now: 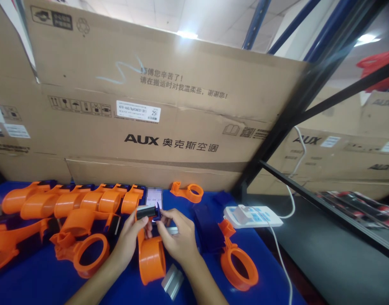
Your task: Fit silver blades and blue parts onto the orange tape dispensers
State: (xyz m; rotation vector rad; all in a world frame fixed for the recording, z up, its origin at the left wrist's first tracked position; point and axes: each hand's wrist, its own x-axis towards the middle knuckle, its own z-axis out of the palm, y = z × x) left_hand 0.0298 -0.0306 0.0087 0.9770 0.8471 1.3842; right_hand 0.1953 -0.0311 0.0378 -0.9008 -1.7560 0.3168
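Note:
In front of me my left hand [131, 237] is closed around the upper end of an orange tape dispenser [152, 260], whose broad ring hangs down between my wrists. A black roller [146, 212] sits across its top, by my left thumb. My right hand [179, 234] pinches a small dark-blue part [158, 212] at the roller's right end; whether that part is fixed to the dispenser I cannot tell. Directly below lies a short silver metal piece [173, 281]. Behind my hands a phone [154, 195] with a timer on its screen is partly covered.
Several orange dispensers [69, 204] line the left of the blue table [194, 292]. Loose orange frames lie at the back [194, 192] and right [239, 269]. A white power strip [253, 216] with cables stands near the right edge. Cardboard [181, 123] walls the back.

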